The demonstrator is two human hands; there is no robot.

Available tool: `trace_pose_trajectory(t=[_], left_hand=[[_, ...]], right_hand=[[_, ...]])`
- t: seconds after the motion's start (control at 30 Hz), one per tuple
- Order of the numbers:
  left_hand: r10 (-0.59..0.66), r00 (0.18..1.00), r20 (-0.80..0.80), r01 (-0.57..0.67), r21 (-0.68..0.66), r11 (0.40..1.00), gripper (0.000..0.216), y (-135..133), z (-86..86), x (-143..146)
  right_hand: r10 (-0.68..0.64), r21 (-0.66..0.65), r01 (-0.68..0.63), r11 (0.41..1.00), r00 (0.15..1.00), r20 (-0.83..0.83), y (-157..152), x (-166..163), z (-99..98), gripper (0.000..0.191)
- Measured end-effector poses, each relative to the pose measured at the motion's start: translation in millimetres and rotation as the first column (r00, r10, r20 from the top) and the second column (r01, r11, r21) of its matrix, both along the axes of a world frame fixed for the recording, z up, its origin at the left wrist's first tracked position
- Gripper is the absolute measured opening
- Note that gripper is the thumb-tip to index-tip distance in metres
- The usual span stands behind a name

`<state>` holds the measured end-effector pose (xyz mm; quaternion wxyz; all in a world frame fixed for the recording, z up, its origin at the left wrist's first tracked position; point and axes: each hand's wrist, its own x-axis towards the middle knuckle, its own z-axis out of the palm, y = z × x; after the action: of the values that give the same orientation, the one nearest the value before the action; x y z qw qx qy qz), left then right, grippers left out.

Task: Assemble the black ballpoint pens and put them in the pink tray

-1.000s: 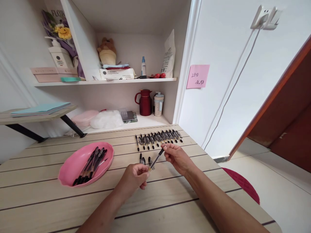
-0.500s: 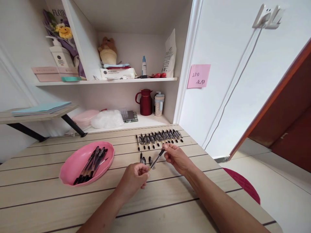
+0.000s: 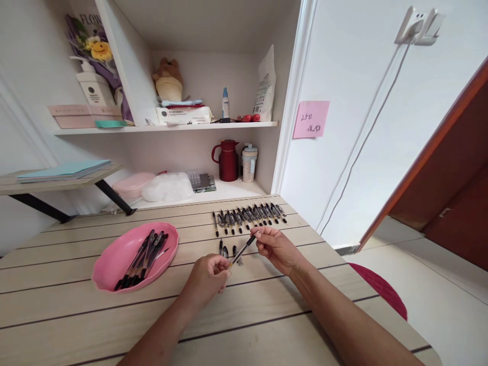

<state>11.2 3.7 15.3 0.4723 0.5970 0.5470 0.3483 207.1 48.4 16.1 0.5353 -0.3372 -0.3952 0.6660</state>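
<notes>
Both of my hands hold one black pen [image 3: 241, 251] just above the wooden table [image 3: 267, 305]. My left hand [image 3: 208, 278] pinches its lower tip end, fingers closed. My right hand [image 3: 276, 249] pinches the upper end, fingers closed too. Directly beyond the pen lie three short black pen pieces [image 3: 229, 251] on the table. Farther back, a row of several black pens [image 3: 247, 216] is laid side by side. A pink oval dish [image 3: 114, 264] at the left holds several more black pens [image 3: 144, 259].
Behind the table is a white shelf unit with a dark red jug [image 3: 227, 160], a small cup [image 3: 249, 163], a pink lidded box [image 3: 131, 185] and a plastic bag [image 3: 166, 187]. A pink note [image 3: 310, 119] is stuck on the wall. A red cushion [image 3: 377, 287] lies at the right edge.
The pen held between both hands has shifted slightly left and lower. The view has barely moved.
</notes>
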Motion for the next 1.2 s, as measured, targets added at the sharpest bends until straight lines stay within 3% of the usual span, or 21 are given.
trace_pose_trajectory(t=[0.23, 0.43, 0.6, 0.8, 1.07, 1.2], left_hand=[[0.039, 0.998, -0.045, -0.033, 0.129, 0.991, 0.008, -1, 3.3, -1], [0.058, 0.998, -0.037, -0.053, 0.113, 0.992, 0.007, 0, 1.2, -3], [0.062, 0.987, -0.149, -0.024, 0.242, 0.97, 0.009, 0, 3.3, -3], [0.081, 0.971, -0.223, -0.016, 0.276, 0.961, 0.008, 0, 3.3, -4], [0.143, 0.912, -0.384, 0.067, 0.483, 0.873, 0.017, -3, 3.0, -5], [0.134, 0.927, -0.351, 0.032, 0.431, 0.902, 0.013, 1, -0.4, -5]], right_hand=[[-0.077, 0.009, 0.077, 0.997, 0.991, 0.111, 0, -4, -4.4, 0.031], [-0.018, 0.034, 0.017, 0.999, 1.0, 0.012, -2, -7, -2.8, 0.029], [-0.058, 0.026, 0.057, 0.998, 0.998, 0.036, -2, -8, -5.1, 0.026], [-0.034, 0.033, 0.034, 0.999, 0.999, -0.019, -3, -9, -5.8, 0.027], [-0.059, 0.039, 0.058, 0.998, 0.998, 0.008, -1, -11, -12.3, 0.026], [-0.02, 0.051, 0.022, 0.998, 0.999, -0.042, -4, -11, -8.0, 0.024]])
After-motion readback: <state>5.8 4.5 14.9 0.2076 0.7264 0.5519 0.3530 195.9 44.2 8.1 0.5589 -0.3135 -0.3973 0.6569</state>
